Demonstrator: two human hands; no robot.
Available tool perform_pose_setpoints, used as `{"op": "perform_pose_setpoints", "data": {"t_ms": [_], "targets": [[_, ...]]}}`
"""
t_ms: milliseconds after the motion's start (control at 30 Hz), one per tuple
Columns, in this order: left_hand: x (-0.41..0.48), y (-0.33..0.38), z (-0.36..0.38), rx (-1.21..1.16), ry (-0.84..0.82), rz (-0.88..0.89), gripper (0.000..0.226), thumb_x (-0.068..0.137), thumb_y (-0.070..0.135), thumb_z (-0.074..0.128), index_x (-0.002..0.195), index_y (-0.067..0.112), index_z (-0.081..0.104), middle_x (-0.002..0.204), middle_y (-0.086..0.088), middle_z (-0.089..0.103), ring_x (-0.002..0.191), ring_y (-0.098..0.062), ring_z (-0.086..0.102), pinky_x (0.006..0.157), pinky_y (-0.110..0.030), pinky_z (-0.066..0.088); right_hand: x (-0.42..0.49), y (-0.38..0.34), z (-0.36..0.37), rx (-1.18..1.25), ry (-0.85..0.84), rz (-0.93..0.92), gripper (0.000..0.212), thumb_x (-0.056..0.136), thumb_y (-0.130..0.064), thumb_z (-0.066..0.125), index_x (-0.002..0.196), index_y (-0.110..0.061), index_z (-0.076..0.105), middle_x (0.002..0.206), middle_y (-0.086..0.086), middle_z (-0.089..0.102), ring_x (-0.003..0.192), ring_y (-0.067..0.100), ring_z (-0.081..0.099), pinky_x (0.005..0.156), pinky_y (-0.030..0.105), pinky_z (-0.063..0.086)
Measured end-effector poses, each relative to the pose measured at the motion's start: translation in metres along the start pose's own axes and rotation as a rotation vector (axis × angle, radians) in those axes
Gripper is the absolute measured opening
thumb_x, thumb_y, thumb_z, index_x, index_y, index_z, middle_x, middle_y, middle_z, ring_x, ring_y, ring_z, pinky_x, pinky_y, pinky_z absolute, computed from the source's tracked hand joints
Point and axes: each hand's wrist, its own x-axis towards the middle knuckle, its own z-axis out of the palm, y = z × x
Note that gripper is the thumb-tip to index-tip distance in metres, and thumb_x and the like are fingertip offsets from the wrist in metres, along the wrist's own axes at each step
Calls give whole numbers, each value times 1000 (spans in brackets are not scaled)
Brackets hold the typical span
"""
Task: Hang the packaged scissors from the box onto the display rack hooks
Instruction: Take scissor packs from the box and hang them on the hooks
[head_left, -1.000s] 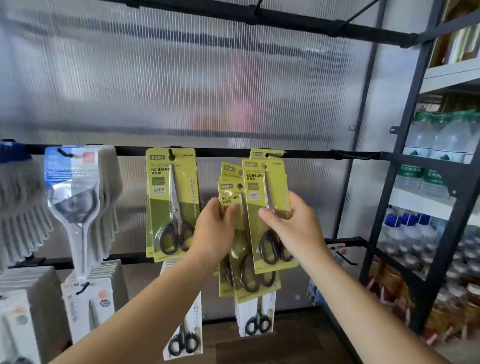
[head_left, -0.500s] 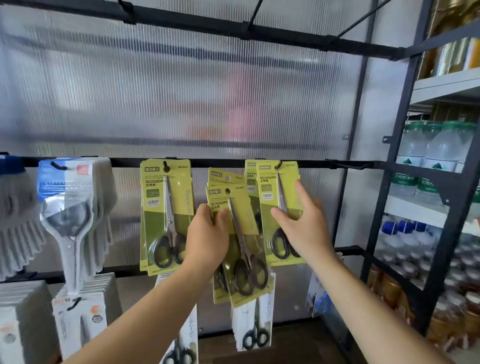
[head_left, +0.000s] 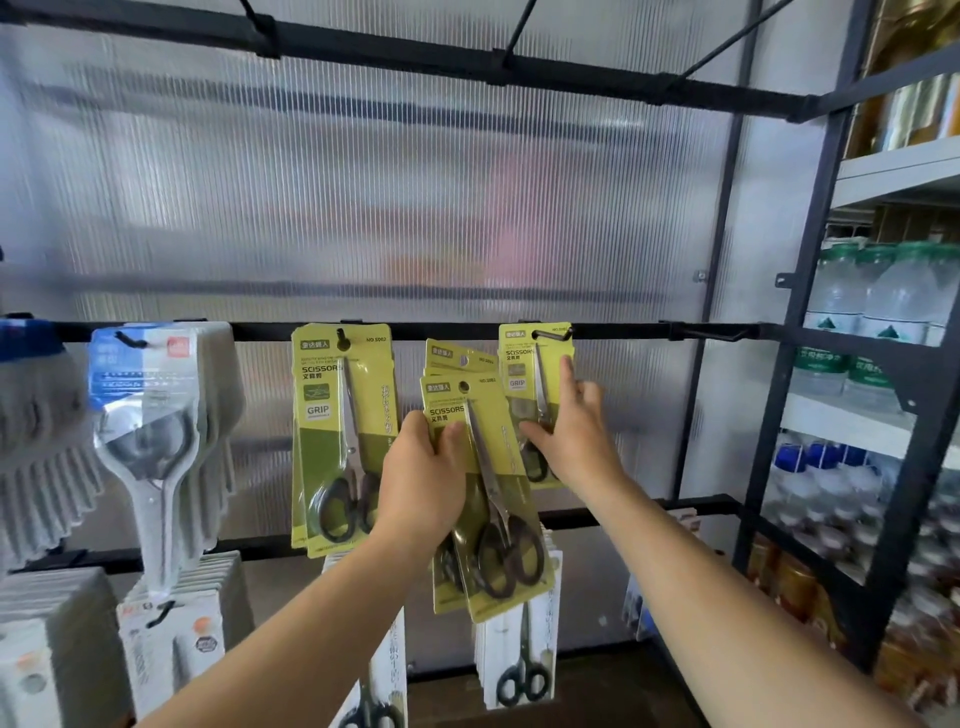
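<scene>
Ribbed see-through wall panel (head_left: 363, 208) fills the whole background, with a black rail (head_left: 260, 331) running across the middle of the frame. My left hand (head_left: 421, 478) is at centre, fingers wrapped round a fanned stack of yellow-green scissor packs (head_left: 493, 499), thumb on the front one, held just below the rail and not on any hook. My right hand (head_left: 576, 436) is just right of that, fingers loose and mostly straight, index tip up against the right edge of a pack (head_left: 524, 364) that hangs on a hook (head_left: 550, 335). More of the same packs (head_left: 337, 415) hang left of centre. White scissor packs (head_left: 519, 660) sit on the lower row, and water bottles (head_left: 883, 296) on the shelf at far right.
</scene>
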Motion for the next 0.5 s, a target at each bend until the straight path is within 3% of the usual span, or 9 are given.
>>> {"op": "perform_pose_setpoints", "data": {"t_ms": [100,200,267,400,500], "targets": [[-3,1,1,-16,-19,5,30,103,34,44,82,13,42,69,0,41,60,-15,35,55,-29,33,-11,2,-6,13,31,15,84,94,-42,60,157,-29,6,137,7,33,105,18,51,74,26,47],[-4,2,3,-40,-25,5,30,103,34,45,82,14,42,70,0,42,61,-15,36,56,-29,34,-30,-3,-16,94,111,-23,58,99,-41,51,150,-21,33,137,5,40,109,16,54,82,24,44],[-4,3,7,-44,-17,11,30,103,34,45,83,11,42,71,-1,42,62,-16,35,58,-31,34,-43,-10,-22,227,72,-36,53,98,-45,50,144,-19,44,133,1,45,102,9,55,87,24,45],[-4,8,14,-84,-3,-11,27,102,33,47,86,11,47,76,-1,50,65,-14,43,59,-29,39,-60,-24,-30,350,-200,-88,79,75,-66,66,144,-35,43,132,-9,48,116,7,53,100,30,47],[-6,12,16,-118,7,-17,31,101,34,50,78,13,44,72,1,47,64,-14,42,56,-27,36,-61,-27,-30,359,-245,-37,106,53,-78,75,144,-42,37,134,-15,54,119,7,55,100,37,50]]}}
